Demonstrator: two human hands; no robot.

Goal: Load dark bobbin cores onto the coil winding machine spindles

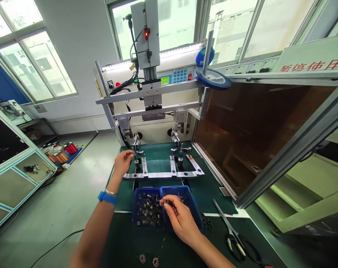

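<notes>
My left hand [124,162] reaches to the left spindle [136,162] of the machine, its thumb and fingertips pinched together beside the thin upright rod. What lies between those fingertips is too small to make out. My right hand [182,217] is closed on a small dark cylindrical part [166,202], held between thumb and fingers over the bins. Below it, the left blue bin [134,208] holds many small metal cylinders. The right blue bin [195,197], partly hidden by my right hand, contains small parts with thin reddish wires. The right spindle [180,162] stands upright on the metal frame [160,175].
Scissors [231,230] lie at the right of the green mat, near several dark rings [206,221]. Two toothed copper-coloured parts, one a small rotor-like ring [142,258], lie at the front edge. A brown panel [258,130] bounds the right side. Wire spools [59,153] stand on the floor.
</notes>
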